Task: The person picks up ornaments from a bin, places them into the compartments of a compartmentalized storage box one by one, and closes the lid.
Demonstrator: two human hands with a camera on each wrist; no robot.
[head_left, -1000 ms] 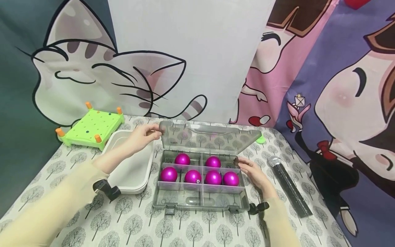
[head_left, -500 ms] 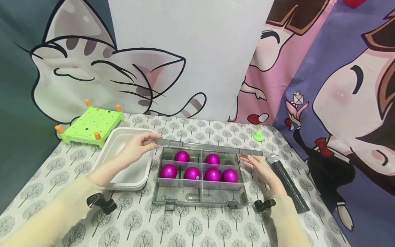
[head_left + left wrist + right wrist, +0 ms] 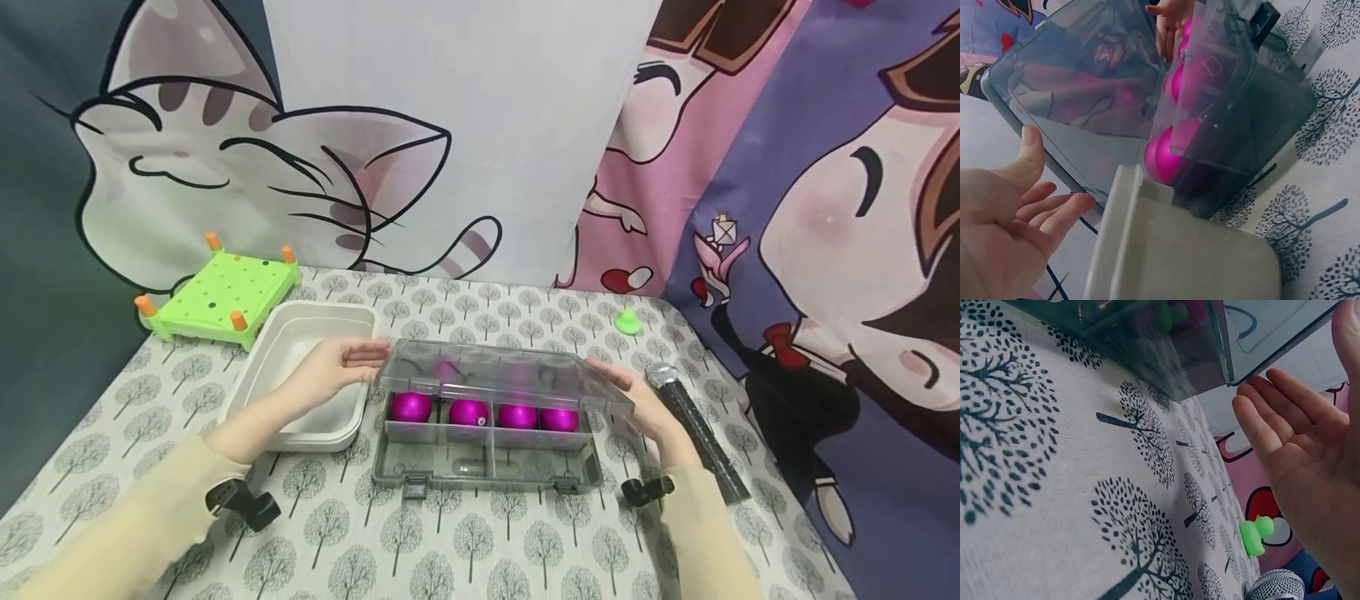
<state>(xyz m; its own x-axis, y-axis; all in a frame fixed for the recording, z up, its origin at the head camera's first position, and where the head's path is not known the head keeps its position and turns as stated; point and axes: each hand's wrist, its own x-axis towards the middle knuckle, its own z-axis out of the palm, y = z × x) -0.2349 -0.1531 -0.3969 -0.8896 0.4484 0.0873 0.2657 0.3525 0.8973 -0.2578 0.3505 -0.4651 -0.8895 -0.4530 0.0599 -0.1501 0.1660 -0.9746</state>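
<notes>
A grey see-through divided box sits on the cloth with its hinged lid tilted over the back part. Shiny magenta balls lie in the middle row of compartments; those behind show dimly through the lid. At the lid's left edge is my left hand, its fingers extended beside the plastic; in the left wrist view the thumb stands up along the rim. My right hand is at the lid's right edge, partly behind it, with straight fingers near the hinge corner in the right wrist view.
White nested trays stand close to the box's left side. Farther left is a green pegboard stand with orange feet. A black microphone lies to the right, and a green rubber duck sits at the back right.
The lid has swung from leaning back, through nearly upright, to tilting forward over the rear compartments. Both hands stayed at its sides; the right hand moved from the box's side to the lid's edge.
</notes>
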